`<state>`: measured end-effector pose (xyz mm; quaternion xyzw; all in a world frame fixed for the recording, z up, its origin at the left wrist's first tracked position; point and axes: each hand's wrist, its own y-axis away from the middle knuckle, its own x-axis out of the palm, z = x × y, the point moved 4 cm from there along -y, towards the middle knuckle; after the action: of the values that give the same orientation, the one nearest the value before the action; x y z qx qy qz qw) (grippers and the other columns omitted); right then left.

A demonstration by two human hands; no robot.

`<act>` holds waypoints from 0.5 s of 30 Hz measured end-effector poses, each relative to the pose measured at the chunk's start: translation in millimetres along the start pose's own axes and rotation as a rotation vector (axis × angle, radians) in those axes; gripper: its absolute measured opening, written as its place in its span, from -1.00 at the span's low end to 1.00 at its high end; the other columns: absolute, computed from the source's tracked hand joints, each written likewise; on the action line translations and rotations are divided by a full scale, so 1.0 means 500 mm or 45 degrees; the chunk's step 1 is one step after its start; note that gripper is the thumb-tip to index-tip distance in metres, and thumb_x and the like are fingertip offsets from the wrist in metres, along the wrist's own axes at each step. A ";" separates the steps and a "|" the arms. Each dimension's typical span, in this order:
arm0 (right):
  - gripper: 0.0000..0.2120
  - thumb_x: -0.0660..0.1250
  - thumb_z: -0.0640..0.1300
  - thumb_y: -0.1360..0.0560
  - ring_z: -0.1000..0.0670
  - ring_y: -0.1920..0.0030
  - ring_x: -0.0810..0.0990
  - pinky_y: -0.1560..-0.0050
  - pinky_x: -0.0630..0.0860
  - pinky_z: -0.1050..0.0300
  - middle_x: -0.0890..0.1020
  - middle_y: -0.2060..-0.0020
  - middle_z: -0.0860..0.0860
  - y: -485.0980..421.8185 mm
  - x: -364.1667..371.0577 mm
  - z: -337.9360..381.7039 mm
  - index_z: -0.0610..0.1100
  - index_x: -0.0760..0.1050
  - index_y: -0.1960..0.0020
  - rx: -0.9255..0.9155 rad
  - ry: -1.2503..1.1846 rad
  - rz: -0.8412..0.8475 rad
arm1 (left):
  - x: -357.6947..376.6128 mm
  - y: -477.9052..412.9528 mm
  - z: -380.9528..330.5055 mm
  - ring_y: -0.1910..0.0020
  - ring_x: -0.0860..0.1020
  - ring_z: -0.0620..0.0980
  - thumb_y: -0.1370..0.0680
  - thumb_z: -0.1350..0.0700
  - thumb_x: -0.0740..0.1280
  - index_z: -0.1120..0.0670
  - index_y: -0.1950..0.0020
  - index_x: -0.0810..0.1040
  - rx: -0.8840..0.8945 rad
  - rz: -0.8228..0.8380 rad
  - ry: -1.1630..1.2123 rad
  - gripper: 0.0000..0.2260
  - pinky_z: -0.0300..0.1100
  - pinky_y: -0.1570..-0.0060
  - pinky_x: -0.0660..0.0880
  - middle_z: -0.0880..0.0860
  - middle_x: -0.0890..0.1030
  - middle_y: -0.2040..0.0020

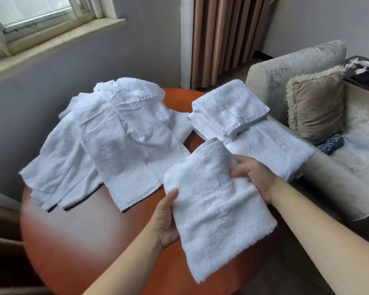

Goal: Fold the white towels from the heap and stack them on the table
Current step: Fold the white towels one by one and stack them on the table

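Observation:
A folded white towel [215,209] is held above the near right part of the round reddish-brown table [77,237]. My left hand [165,220] grips its left edge, thumb on top. My right hand [254,173] holds its right edge, fingers curled over the cloth. A loose heap of white towels [113,141] sprawls over the table's left and far side. At the far right a stack of folded towels [230,109] rests on a larger flat folded towel [273,150].
A beige armchair [296,67] with a tan fringed cushion [317,105] stands close against the table's right side. A window sill [51,47] runs along the wall at left, and brown curtains [226,37] hang behind.

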<state>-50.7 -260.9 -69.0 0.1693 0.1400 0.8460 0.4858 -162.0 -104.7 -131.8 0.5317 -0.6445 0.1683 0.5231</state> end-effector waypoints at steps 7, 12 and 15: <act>-0.45 0.46 0.06 -0.43 0.01 -0.15 0.52 -0.11 0.38 0.11 0.56 -0.18 0.00 -0.017 -0.015 -0.051 0.01 0.39 -0.36 0.046 0.361 -0.389 | 0.001 -0.025 -0.008 -0.13 0.59 0.28 -0.15 0.27 0.56 0.21 -0.22 0.58 0.292 -0.246 0.194 -0.38 0.25 -0.15 0.49 0.26 0.60 -0.17; -0.04 0.56 0.38 -0.03 -0.06 -0.22 0.53 -0.27 0.42 -0.06 0.57 -0.22 0.01 0.002 0.002 -0.129 -0.04 0.48 -0.32 0.271 -0.223 -0.422 | 0.033 -0.041 -0.034 -0.24 0.54 0.25 -0.42 0.29 0.35 0.19 -0.30 0.51 0.584 -0.322 0.351 -0.57 0.27 -0.22 0.44 0.22 0.57 -0.25; -0.40 0.53 0.18 -0.29 -0.16 -0.20 0.58 -0.33 0.39 -0.12 0.61 -0.20 -0.14 0.013 0.057 -0.137 -0.16 0.62 -0.20 0.383 -0.654 -0.116 | 0.049 -0.051 -0.025 -0.25 0.54 0.21 -0.46 0.27 0.30 0.18 -0.21 0.55 0.651 -0.353 0.430 -0.68 0.24 -0.29 0.39 0.20 0.58 -0.25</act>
<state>-98.0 -244.2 -124.1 0.4414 0.1440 0.7225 0.5123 -130.9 -116.9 -114.6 0.6930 -0.4071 0.3374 0.4901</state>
